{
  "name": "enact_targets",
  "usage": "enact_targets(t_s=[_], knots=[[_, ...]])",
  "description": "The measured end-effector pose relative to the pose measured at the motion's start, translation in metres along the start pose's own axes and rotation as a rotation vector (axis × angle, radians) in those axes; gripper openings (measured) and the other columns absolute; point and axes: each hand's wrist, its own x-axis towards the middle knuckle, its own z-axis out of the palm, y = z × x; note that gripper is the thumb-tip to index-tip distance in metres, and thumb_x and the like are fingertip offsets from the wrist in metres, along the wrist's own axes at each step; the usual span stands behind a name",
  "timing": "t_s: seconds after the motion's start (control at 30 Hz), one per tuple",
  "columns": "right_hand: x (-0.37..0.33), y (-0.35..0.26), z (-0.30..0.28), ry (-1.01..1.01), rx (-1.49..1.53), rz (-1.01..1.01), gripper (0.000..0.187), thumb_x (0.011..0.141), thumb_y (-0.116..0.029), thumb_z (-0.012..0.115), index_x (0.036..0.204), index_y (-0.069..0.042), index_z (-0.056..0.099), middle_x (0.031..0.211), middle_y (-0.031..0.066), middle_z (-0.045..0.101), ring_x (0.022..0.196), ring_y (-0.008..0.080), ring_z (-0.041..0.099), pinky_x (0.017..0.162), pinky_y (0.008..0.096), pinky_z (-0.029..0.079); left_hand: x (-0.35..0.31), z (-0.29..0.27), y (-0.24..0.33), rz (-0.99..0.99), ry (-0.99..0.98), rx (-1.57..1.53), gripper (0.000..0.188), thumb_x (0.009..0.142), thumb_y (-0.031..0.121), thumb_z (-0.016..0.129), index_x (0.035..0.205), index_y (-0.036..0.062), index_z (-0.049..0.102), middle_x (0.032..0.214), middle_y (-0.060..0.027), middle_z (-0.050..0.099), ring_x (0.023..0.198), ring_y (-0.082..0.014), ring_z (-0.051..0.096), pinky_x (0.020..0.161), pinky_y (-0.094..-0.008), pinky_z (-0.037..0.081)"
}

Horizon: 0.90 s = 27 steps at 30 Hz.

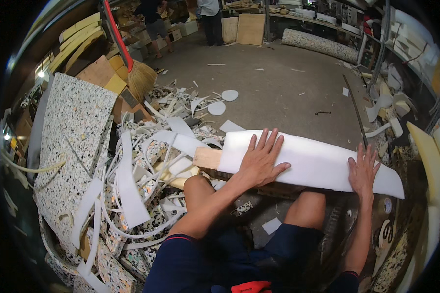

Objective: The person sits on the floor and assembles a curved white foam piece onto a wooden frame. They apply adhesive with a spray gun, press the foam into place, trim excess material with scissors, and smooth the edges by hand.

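A long white foam piece [313, 163] lies crosswise in front of me, its right end tapering to a rounded corner. My left hand [263, 163] rests flat on its left half with the fingers stretched out. Further right, my right hand [363, 171] presses flat near the narrow end, fingers extended. Neither hand grips anything. From under the foam's left end a light wooden board [206, 158] sticks out; the rest of the board is hidden. Both my knees are below the foam.
White foam offcuts [132, 190] and strips pile up at my left, beside a large speckled foam sheet [73, 141]. A broom [141, 80] with a red handle leans behind them. Scissors [386, 232] lie near my right forearm. A speckled foam roll [320, 45] and two people are at the back.
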Motion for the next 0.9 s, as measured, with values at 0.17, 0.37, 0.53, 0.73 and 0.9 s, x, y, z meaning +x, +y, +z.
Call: enact_targets(t_s=[0.17, 0.37, 0.53, 0.73, 0.9], knots=[[-0.006, 0.005, 0.003, 0.047, 0.057, -0.047, 0.075, 0.102, -0.061, 0.04, 0.16, -0.014, 0.031, 0.164, 0.0223, 0.026, 0.152, 0.0479, 0.018, 0.117, 0.0706, 0.013, -0.021, -0.004, -0.029, -0.145, 0.019, 0.005, 0.089, 0.1, 0.065, 0.038, 0.159, 0.0001, 0.023, 0.166, -0.0246, 0.016, 0.155, -0.0436, 0.011, 0.124, -0.0575, 0.011], [-0.012, -0.01, -0.017, 0.049, 0.036, 0.144, 0.072, 0.103, -0.056, 0.04, 0.16, -0.013, 0.03, 0.164, 0.0234, 0.026, 0.15, 0.0489, 0.02, 0.117, 0.0694, 0.018, -0.033, -0.008, -0.033, -0.263, 0.051, 0.013, 0.096, 0.095, 0.07, 0.043, 0.159, 0.0004, 0.026, 0.164, -0.0319, 0.012, 0.154, -0.0491, 0.007, 0.123, -0.0598, 0.01], [-0.018, -0.004, -0.015, -0.031, 0.086, 0.239, 0.069, 0.104, -0.05, 0.043, 0.159, -0.01, 0.03, 0.163, 0.0264, 0.025, 0.149, 0.0514, 0.021, 0.117, 0.069, 0.018, -0.038, -0.009, -0.036, -0.27, 0.092, -0.013, 0.096, 0.095, 0.071, 0.044, 0.159, 0.0014, 0.027, 0.164, -0.0322, 0.014, 0.153, -0.0506, 0.009, 0.122, -0.0619, 0.011], [-0.016, 0.017, 0.005, 0.082, 0.161, 0.184, 0.07, 0.104, -0.05, 0.046, 0.158, -0.008, 0.031, 0.162, 0.0288, 0.025, 0.148, 0.0523, 0.023, 0.116, 0.0689, 0.02, -0.04, -0.003, -0.044, -0.218, 0.128, -0.007, 0.099, 0.091, 0.072, 0.049, 0.159, 0.0029, 0.029, 0.163, -0.0336, 0.017, 0.151, -0.053, 0.011, 0.12, -0.0642, 0.011], [-0.043, 0.011, 0.001, 0.524, 0.205, 0.029, 0.057, 0.101, -0.038, 0.058, 0.146, -0.004, 0.049, 0.148, 0.0291, 0.046, 0.139, 0.0445, 0.042, 0.113, 0.056, 0.033, -0.051, 0.004, -0.082, -0.191, 0.275, -0.444, 0.087, 0.089, 0.048, 0.072, 0.155, 0.0045, 0.037, 0.163, -0.0278, 0.024, 0.154, -0.043, 0.014, 0.124, -0.0522, 0.014]])
